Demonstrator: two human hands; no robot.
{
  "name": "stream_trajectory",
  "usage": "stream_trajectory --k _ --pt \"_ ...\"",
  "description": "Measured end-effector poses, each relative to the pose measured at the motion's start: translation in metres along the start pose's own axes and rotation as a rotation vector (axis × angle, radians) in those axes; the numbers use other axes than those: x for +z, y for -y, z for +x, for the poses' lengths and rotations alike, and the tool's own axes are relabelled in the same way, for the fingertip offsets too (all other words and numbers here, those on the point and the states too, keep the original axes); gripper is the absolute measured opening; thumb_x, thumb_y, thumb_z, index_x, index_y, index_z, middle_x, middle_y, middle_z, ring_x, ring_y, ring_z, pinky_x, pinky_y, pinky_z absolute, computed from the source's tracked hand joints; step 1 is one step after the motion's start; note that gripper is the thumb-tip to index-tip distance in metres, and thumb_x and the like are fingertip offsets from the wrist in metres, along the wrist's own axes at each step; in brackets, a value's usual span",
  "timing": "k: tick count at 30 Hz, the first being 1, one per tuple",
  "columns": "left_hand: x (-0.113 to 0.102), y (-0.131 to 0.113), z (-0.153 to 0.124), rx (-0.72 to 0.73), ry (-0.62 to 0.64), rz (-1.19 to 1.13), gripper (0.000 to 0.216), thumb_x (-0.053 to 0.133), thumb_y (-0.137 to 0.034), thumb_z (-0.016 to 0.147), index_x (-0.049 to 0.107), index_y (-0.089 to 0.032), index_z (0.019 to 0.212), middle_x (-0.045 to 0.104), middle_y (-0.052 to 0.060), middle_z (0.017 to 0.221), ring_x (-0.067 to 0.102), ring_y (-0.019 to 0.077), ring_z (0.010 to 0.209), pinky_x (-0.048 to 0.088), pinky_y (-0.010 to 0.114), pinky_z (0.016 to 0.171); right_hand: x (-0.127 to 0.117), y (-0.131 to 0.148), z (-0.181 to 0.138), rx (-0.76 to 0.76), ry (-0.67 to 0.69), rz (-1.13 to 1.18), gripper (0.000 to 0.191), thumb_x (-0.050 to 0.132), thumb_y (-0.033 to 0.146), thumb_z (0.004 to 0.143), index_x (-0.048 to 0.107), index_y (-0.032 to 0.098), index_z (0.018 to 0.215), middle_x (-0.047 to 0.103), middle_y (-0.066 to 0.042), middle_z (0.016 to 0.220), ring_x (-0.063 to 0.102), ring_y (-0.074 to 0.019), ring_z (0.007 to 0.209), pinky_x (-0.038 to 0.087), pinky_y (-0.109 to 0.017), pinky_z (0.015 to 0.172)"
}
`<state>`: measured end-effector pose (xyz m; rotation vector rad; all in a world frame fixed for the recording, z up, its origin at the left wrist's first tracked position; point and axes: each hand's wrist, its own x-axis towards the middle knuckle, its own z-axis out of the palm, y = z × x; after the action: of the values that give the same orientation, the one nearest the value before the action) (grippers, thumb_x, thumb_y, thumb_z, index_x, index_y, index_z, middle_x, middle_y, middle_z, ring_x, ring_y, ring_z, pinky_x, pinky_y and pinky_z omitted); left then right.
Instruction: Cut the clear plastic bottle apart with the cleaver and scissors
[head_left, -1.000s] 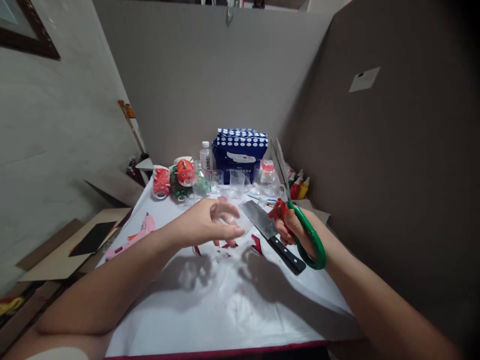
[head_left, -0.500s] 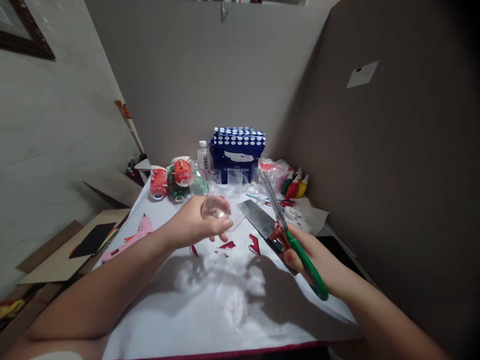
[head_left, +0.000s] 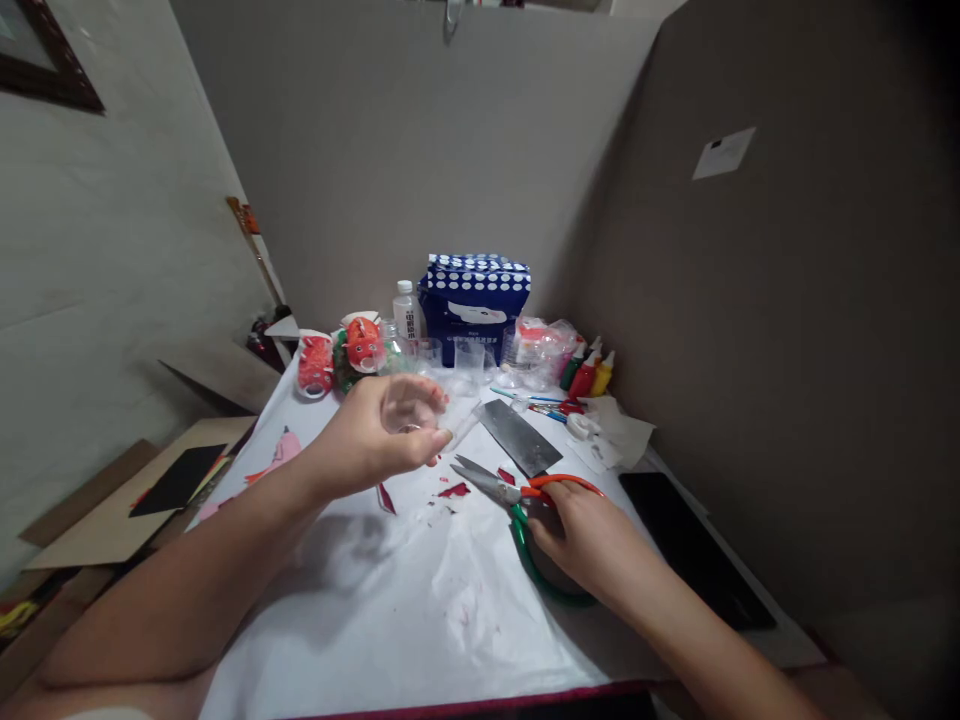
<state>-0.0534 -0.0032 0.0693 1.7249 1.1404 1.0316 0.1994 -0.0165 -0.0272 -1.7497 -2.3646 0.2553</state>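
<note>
My left hand [head_left: 386, 430] is curled around a clear plastic cup-like piece [head_left: 410, 405], held above the table with its open side facing away from the palm. Reddish smears show on my fingertips. Low over the white cloth, my right hand [head_left: 574, 525] grips scissors [head_left: 499, 485] by their orange and green handles. The scissor blades are slightly apart and point left. Just beyond them lies a cleaver [head_left: 521, 437] with a dark, flat blade; its handle is mostly hidden. Red scraps [head_left: 454, 490] lie on the cloth left of the blades.
A pink glue gun [head_left: 281, 455] lies at left. Red animal-faced crafts [head_left: 315, 365], a capped bottle [head_left: 406, 312], a blue bag [head_left: 476, 320] and paint bottles [head_left: 583, 374] line the back. A roll of tape [head_left: 581, 428] and a black flat slab [head_left: 694, 550] are at right.
My right hand has lowered the scissors to the cloth and swung their blades leftward. The cleaver has left that hand and lies on the table. My left hand shifted slightly left with the clear piece.
</note>
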Motion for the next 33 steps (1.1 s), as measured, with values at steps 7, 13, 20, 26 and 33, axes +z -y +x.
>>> stream_trajectory --k 7,13,20,26,33 --pt "0.002 -0.001 -0.002 0.014 -0.065 0.058 0.03 0.069 -0.028 0.061 0.058 -0.016 0.086 0.057 -0.005 0.059 0.06 0.0134 0.055 0.044 0.025 0.056 -0.008 -0.005 -0.011 -0.027 -0.125 -0.027 0.027 0.05 0.041 0.091 0.068 0.021 0.089 0.065 -0.006 0.089 0.062 -0.0204 0.078 0.041 -0.028 0.064" --pt "0.004 0.002 -0.003 0.042 -0.069 0.074 0.032 0.07 -0.03 0.062 0.058 -0.016 0.087 0.058 -0.004 0.062 0.06 0.014 0.058 0.046 0.027 0.06 -0.024 -0.053 0.011 0.098 -0.161 -0.078 0.027 0.052 0.036 0.089 0.067 0.015 0.098 0.066 -0.012 0.098 0.063 -0.0239 0.08 0.041 -0.03 0.064" --pt "0.012 0.016 0.009 -0.033 -0.033 0.262 0.044 0.07 -0.048 0.065 0.06 -0.016 0.094 0.065 0.003 0.08 0.063 0.0207 0.075 0.047 0.03 0.066 -0.018 -0.054 0.098 -0.103 -0.1 0.006 0.037 0.059 0.022 0.087 0.056 0.021 0.125 0.058 -0.01 0.124 0.06 -0.0219 0.103 0.047 -0.031 0.084" --pt "0.014 0.038 0.03 -0.048 0.048 0.608 0.048 0.069 -0.056 0.06 0.061 -0.02 0.09 0.064 0.005 0.095 0.061 0.0248 0.088 0.046 0.035 0.078 0.011 -0.051 0.16 -0.147 -0.088 0.132 0.031 0.055 0.034 0.093 0.056 0.019 0.12 0.057 -0.008 0.123 0.06 -0.0206 0.102 0.052 -0.042 0.086" --pt "0.015 0.073 0.045 0.02 0.059 0.809 0.055 0.072 -0.049 0.052 0.052 -0.022 0.096 0.05 0.008 0.119 0.046 0.0306 0.117 0.04 0.039 0.098 0.01 -0.058 0.156 -0.118 -0.115 0.506 0.031 0.057 0.033 0.092 0.056 0.017 0.118 0.059 -0.008 0.119 0.061 -0.0206 0.1 0.052 -0.042 0.084"
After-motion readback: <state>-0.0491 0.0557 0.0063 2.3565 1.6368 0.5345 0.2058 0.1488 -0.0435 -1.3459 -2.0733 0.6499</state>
